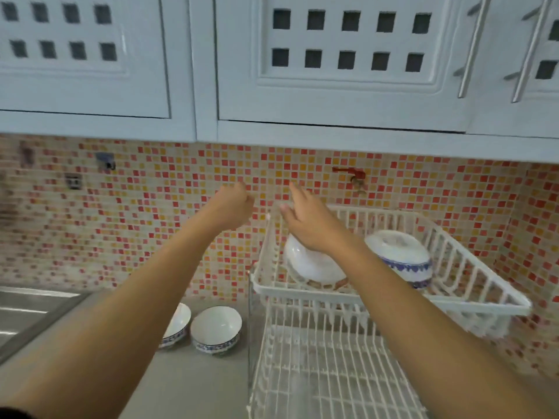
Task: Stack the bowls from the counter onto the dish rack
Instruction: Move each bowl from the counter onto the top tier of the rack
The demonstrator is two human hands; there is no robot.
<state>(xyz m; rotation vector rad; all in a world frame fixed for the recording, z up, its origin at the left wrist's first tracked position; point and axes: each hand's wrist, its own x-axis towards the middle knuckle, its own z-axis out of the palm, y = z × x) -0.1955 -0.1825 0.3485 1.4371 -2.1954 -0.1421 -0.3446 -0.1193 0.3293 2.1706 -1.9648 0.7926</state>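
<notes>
A white two-tier dish rack (472, 302) stands on the counter at the right. Its upper basket holds two upturned white bowls: one with a red pattern (314, 264) on the left and one with a blue band (399, 257) on the right. Two upright white bowls with blue rims rest on the grey counter left of the rack; the nearer one (216, 329) is fully seen, the other (178, 325) is partly behind my left forearm. My left hand (233, 208) is raised in a loose fist, holding nothing. My right hand (308, 222) hovers over the red-patterned bowl, fingers apart and empty.
White wall cabinets (341, 71) hang low overhead. A mosaic-tiled wall with a red tap (352, 175) is behind the rack. A steel sink (27, 313) lies at the left. The rack's lower tier (332, 373) has nothing in it.
</notes>
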